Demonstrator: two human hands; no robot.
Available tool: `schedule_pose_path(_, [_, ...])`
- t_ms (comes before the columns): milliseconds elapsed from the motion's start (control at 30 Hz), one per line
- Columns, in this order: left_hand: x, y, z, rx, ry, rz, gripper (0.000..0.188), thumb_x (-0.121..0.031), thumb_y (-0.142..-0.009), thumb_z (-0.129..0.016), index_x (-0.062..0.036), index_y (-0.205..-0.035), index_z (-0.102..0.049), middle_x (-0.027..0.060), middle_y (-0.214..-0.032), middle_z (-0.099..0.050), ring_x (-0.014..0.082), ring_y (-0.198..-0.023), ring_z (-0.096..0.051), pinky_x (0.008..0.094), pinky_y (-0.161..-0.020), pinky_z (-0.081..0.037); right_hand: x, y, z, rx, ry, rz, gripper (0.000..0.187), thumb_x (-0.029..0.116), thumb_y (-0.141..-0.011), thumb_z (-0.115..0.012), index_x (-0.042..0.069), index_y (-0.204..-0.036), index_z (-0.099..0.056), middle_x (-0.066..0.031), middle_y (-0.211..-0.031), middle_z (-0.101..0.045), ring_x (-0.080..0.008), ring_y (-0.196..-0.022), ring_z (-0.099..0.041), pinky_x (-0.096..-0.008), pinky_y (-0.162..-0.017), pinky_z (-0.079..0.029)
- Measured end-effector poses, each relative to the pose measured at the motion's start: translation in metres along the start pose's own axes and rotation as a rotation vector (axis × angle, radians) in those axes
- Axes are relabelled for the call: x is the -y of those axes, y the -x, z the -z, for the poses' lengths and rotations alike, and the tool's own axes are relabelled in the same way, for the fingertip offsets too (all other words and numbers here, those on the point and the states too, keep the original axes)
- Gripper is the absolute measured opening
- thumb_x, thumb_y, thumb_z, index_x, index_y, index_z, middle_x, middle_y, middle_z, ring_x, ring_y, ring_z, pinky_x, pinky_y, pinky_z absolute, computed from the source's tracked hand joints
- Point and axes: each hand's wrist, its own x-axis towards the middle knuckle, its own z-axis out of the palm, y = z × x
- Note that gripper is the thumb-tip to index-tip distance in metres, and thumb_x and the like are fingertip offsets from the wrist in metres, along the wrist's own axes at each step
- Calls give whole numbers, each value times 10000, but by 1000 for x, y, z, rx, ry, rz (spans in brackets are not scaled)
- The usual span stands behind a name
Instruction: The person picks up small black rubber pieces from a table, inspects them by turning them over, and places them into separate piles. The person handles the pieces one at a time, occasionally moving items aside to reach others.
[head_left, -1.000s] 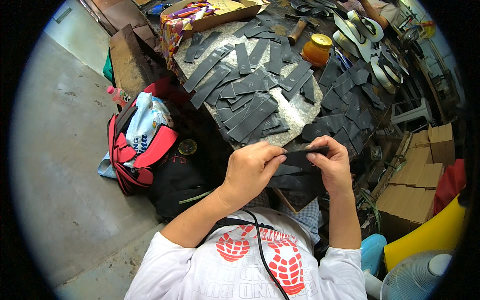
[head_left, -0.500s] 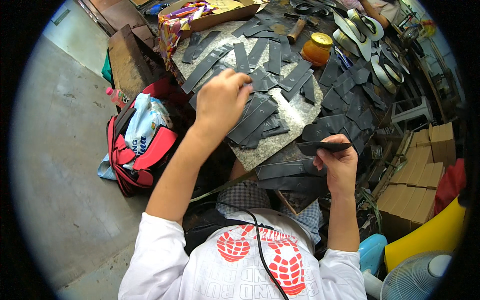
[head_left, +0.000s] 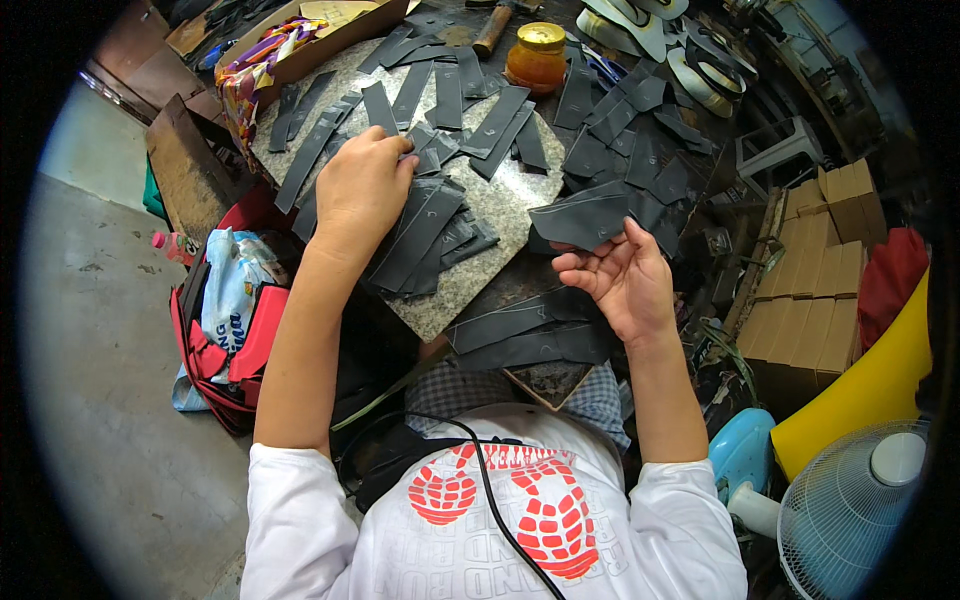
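My right hand (head_left: 628, 285) pinches a wide black leather-like piece (head_left: 582, 220) by its near right edge, tilted so its face shows. My left hand (head_left: 362, 190) is closed over the stone slab (head_left: 440, 312), its fingertips down among black strips (head_left: 437, 148). What those fingers hold, if anything, is hidden. Beside that hand lies a stack of longer black strips (head_left: 415, 240), several with pale marks. Across my lap, at the slab's near edge, rest wider black pieces (head_left: 525, 325).
A jar with a yellow lid (head_left: 536, 60) and a hammer (head_left: 491, 35) stand at the back. White-and-black sandal parts (head_left: 705, 80) lie far right. A red bag (head_left: 262, 330) sits left; cardboard boxes (head_left: 810, 290) and a fan (head_left: 850, 510) are right.
The view has shifted, so the table appears farther left. My right hand has turned its black piece from edge-on to face-up. My left hand has lowered toward the strips.
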Motion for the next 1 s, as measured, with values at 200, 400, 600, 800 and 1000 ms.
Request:
schedule_pose_path(200, [6,13,5,27,134,-102,136,-166,-843,-689,-98,-947,-743,85,-969,-658,299,-941,-644,392,-814,-512,-1,7,-5,-106,320,75,236,137,-984,-513,-35,-1139,-559,-190,-1018,-682,-307,-834,-717,-402,-717,-607])
schedule_pose_path(400, [19,15,13,-53,269,-134,137,-138,-849,-678,-77,-958,-736,95,-931,-673,283,-875,-642,364,-779,-507,2,16,-9,-165,557,249,189,78,-962,-521,-22,-1090,-617,-125,-956,-700,-216,-783,-699,-325,-665,-579])
schedule_pose_path(600, [41,-2,22,-194,209,9,171,-164,-846,-672,-70,-973,-737,109,-899,-677,280,-792,-650,359,-734,-504,18,26,8,-270,660,383,169,33,-904,-619,10,-1065,-665,-59,-928,-695,-135,-742,-653,-277,-659,-536])
schedule_pose_path(800, [41,-50,-1,-76,7,-12,204,-236,-856,-654,-113,-986,-751,98,-1008,-676,297,-951,-654,411,-826,-517,25,31,20,-374,611,413,210,50,-900,-648,26,-1109,-635,-48,-929,-689,-126,-729,-648,-272,-632,-528])
schedule_pose_path(1000, [38,-103,-29,58,-245,17,238,-250,-870,-601,-161,-1034,-748,110,-1074,-671,343,-1035,-636,451,-901,-516,30,40,24,-402,662,431,205,71,-910,-644,24,-1109,-633,-37,-932,-683,-110,-736,-634,-251,-631,-509])
